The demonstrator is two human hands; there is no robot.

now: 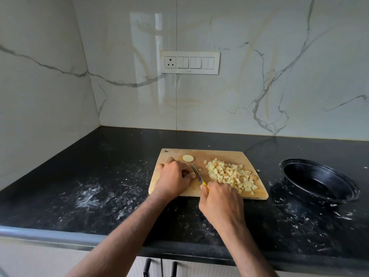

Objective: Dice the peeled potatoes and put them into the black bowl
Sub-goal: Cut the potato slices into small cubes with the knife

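the likeliest slip from here is the blade of the knife [196,174] catching the fingertips of the left hand [173,177], because those fingers sit curled right against the blade on the left part of the cutting board [201,154], and whatever piece of potato they pin down is almost wholly hidden under them, so i cannot say how much is left to cut. a small, wet piece could also squirt out from under the fingers and skid off the board onto the bench [99,176]. the right hand [220,200] is clenched round the yellow handle at the near edge of the board, blade pointing away and to the left. the pile of diced potato [229,174] lies on the right half of the board, just beside the right hand and touching nothing of the left; it is heaped close to the board's right edge, so a careless sweep could spill cubes onto the bench. one round potato slice [188,158] rests near the board's far edge, just beyond the left hand. the black bowl [319,181] stands on the bench to the right of the board, apart from it, and looks empty of potato.
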